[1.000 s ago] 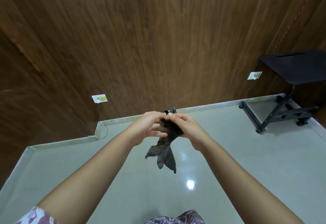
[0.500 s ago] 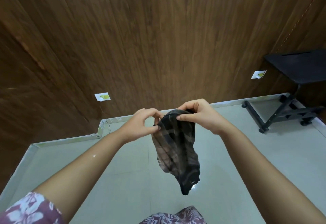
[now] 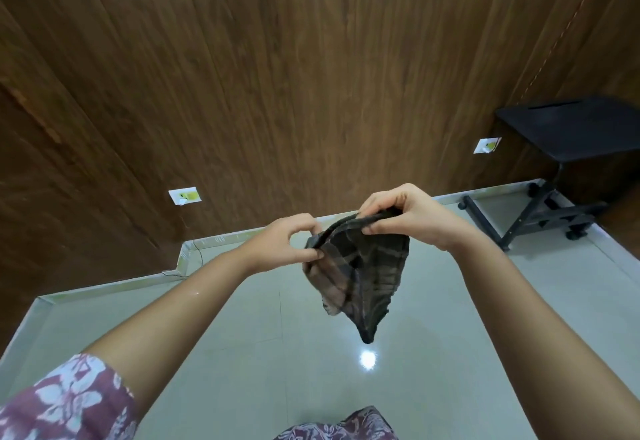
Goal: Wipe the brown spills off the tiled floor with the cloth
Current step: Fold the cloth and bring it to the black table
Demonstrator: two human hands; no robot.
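Lower left of frame: a floral sleeve point(image 3: 59, 401), with the bare forearm running up toward centre. Left of centre, a wall socket point(image 3: 184, 194) sits low on the wood-panel wall point(image 3: 311, 76), and a thin cable drops from it to the skirting. The left hand point(image 3: 280, 245) pinches the left end of the cloth point(image 3: 360, 273) between thumb and fingertips. The right hand point(image 3: 405, 218), slightly higher in frame, grips the cloth's top edge with fingers curled over it and the thumb underneath. Cloth: dark, striped, held in the air between and below both hands, clear of the tiled floor point(image 3: 242, 353). Its gathered top edge slopes up from the left hand to the right. Its long axis runs downward in frame to a narrow tip just above a glare spot point(image 3: 367, 360) on the tiles. Right side: a second socket point(image 3: 486, 145) and a black wheeled stand point(image 3: 571, 131) in the corner. No brown spill shows on the visible tiles. Judgement: wiping has not begun, and the hands appear to be spreading or folding the cloth. The next move depends on finding the spill, which is out of view, then lowering the cloth to it. Both hands are equally close to the cloth, so either could take it down.
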